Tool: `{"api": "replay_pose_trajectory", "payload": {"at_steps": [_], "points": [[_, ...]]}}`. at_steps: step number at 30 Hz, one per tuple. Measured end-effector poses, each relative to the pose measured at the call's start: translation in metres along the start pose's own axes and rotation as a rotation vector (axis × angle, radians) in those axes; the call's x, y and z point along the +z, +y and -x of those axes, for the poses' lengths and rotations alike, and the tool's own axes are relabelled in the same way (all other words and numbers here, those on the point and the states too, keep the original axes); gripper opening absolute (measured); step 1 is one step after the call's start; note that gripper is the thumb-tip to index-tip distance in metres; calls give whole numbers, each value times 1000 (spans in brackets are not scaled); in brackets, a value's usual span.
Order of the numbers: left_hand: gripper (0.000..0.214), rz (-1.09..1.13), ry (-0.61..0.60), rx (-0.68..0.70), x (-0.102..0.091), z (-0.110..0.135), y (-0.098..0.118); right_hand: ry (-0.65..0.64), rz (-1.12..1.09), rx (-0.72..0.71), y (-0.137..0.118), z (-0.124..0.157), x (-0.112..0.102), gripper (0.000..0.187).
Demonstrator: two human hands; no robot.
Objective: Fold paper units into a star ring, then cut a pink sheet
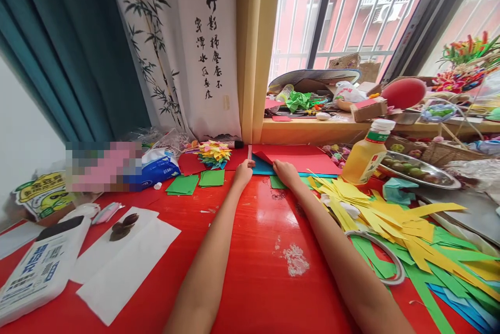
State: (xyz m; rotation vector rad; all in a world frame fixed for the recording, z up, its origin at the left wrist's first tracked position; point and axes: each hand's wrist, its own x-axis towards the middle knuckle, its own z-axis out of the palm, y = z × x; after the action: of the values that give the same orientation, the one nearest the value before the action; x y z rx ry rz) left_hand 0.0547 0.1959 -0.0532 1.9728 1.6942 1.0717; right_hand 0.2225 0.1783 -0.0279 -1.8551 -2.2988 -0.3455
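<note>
Both my arms stretch far forward across the red table (pixel 258 271). My left hand (pixel 244 171) is closed, pinching the left edge of a red paper sheet (pixel 300 158) near the curtain. My right hand (pixel 286 171) rests on the stack where that red sheet lies over a blue sheet (pixel 261 168), fingers curled onto the paper. A corner of the red sheet is folded up between the hands.
Green paper squares (pixel 195 182) and a multicoloured folded paper pile (pixel 213 153) lie left of my hands. Yellow and green paper strips (pixel 406 230), a tape ring (pixel 377 256), a juice bottle (pixel 367 154) and a metal dish (pixel 422 171) sit right. White sheets (pixel 125 266) lie front left.
</note>
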Motion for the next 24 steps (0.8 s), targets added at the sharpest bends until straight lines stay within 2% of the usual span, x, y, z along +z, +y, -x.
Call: {"api": "replay_pose_trajectory", "payload": {"at_steps": [5,12,18,22,24], "points": [[35,-161,-101,107,-7,9,8,15,-24,20,-5,1,1,30],[29,-286,-61,155,-3,14,16,43,-57,-37,-7,5,1,34],[38,-284,-34,145,-1,12,13,46,-61,-16,-3,3,3,33],[54,-220,-64,150,-1,8,7,38,-53,10,-3,3,5,33],[54,-177,-61,155,-2,5,4,35,-45,26,-3,3,5,33]]}}
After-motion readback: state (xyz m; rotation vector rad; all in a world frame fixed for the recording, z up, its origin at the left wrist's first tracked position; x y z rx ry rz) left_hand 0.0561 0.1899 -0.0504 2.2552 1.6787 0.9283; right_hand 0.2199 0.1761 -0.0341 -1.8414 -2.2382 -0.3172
